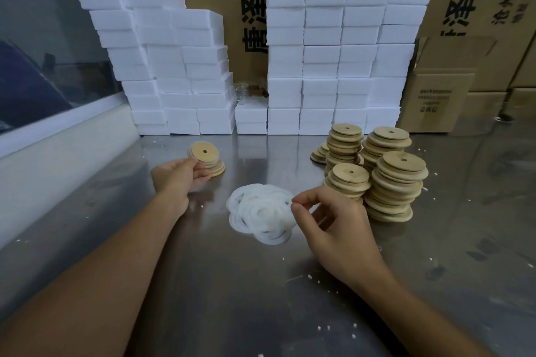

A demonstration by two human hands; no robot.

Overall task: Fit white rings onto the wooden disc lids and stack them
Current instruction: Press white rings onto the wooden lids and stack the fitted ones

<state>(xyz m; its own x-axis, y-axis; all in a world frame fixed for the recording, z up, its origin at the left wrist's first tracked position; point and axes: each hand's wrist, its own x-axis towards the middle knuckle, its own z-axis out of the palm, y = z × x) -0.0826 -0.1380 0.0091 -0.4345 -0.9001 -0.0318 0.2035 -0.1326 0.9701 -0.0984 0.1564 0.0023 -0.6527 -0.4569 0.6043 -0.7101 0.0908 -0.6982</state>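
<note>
Steel bench [261, 284]. Your left hand [177, 180] grips a ringed lid [204, 152] over the finished stack [216, 168], left of the ring pile [261, 211]. Your right hand [333, 226] pinches at that pile; whether it grasps a ring, cannot tell. Risk: tangled rings lift together, or a careless reach topples the leaning bare stacks [391, 182] right of the pile.

One head-worn camera looks forward and down, close over both hands, at the shiny steel tabletop [261, 284].

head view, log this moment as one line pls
left hand: holds ringed lid at small stack | right hand: pinching at ring pile | bare lid stacks: right
</note>
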